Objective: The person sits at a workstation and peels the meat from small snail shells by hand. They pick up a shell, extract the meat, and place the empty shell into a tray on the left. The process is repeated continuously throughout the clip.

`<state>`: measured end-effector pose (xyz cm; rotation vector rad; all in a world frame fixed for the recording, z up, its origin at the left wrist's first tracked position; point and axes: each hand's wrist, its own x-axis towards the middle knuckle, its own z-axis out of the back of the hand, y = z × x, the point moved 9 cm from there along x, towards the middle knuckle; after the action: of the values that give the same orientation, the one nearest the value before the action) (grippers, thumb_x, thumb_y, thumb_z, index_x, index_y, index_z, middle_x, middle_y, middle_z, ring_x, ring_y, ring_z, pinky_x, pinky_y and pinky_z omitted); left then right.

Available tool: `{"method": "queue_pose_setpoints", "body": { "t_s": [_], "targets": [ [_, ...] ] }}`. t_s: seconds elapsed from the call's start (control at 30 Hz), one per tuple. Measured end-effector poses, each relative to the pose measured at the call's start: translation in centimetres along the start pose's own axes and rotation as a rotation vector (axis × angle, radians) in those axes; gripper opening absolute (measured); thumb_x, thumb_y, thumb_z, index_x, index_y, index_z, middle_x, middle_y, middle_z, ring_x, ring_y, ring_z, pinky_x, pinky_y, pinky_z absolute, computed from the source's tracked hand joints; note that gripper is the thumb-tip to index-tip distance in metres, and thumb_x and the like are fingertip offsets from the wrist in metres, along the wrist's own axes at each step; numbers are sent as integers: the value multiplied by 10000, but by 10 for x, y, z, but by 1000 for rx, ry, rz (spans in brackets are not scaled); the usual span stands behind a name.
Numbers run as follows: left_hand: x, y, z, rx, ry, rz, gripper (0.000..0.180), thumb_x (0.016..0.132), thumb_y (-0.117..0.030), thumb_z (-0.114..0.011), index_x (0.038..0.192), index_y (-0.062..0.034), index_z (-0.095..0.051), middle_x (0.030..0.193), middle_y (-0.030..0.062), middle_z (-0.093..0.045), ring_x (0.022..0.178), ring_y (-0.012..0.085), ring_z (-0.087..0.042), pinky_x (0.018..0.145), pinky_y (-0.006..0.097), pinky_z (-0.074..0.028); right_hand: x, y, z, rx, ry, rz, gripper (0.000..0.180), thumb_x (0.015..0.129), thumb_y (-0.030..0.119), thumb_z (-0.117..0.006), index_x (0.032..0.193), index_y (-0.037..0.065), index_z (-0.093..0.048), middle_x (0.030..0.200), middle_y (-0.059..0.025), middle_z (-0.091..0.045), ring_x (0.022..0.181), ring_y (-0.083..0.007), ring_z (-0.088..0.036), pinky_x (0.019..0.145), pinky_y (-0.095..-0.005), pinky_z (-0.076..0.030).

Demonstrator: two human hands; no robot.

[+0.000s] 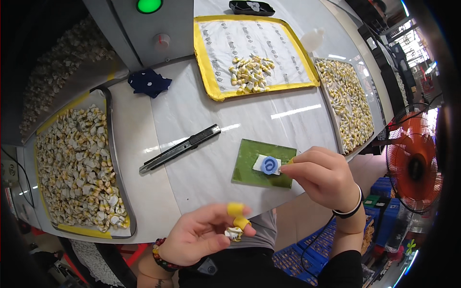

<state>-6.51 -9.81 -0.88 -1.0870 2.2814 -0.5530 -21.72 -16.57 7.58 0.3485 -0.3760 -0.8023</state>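
My left hand, with yellow finger cots on two fingers, holds a small white-and-yellow piece between thumb and fingers, near the table's front edge. The fingers of my right hand are pinched together at the right side of a green plate. Whatever is between those fingertips is too small to make out. Right beside them, a round blue piece with a raised ring-like pattern rests on a white pad in the middle of the plate.
At left stands a tray heaped with white-and-yellow pieces. A yellow-rimmed tray at the back bears a small pile. Farther right is another full tray. A utility knife and dark cloth lie on the table. An orange fan stands right.
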Motion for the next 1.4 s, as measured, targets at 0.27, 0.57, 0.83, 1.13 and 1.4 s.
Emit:
{"method": "queue_pose_setpoints", "body": {
  "t_s": [0.27,0.57,0.83,1.13,1.4],
  "targets": [
    [-1,4,3,-53,43,-43,214,799,14,-668,999,38,-598,1027,251,-620,861,192,-613,737,278,-501,6,3,-13,-93,44,25,246,652,-43,-635,883,38,-617,774,-77,-591,700,-234,-605,598,-324,-500],
    [0,5,3,-71,-34,39,135,825,-19,-661,946,14,-611,1077,257,-580,799,179,-572,701,286,-498,1,-12,1,142,-85,-151,206,670,-78,-629,847,28,-612,715,-96,-583,615,-238,-587,540,-313,-472],
    [-2,7,13,-183,-51,-36,225,784,-117,-751,916,8,-618,1003,260,-623,803,219,-623,734,322,-547,2,-4,3,47,-144,-99,204,695,-57,-686,879,15,-638,706,-85,-603,610,-237,-598,539,-315,-480],
    [-3,7,9,-162,-59,18,409,714,-215,-811,990,33,-639,948,223,-655,821,209,-615,694,272,-507,4,8,-8,-74,-45,51,288,628,-35,-658,911,11,-636,832,-91,-611,699,-233,-603,589,-317,-505],
    [-4,10,11,-208,-24,10,355,759,-210,-782,982,-7,-596,965,229,-642,778,186,-595,663,250,-472,5,10,-19,-153,32,52,280,622,41,-642,898,-1,-618,850,-89,-580,727,-231,-575,606,-302,-501]
  ]
}}
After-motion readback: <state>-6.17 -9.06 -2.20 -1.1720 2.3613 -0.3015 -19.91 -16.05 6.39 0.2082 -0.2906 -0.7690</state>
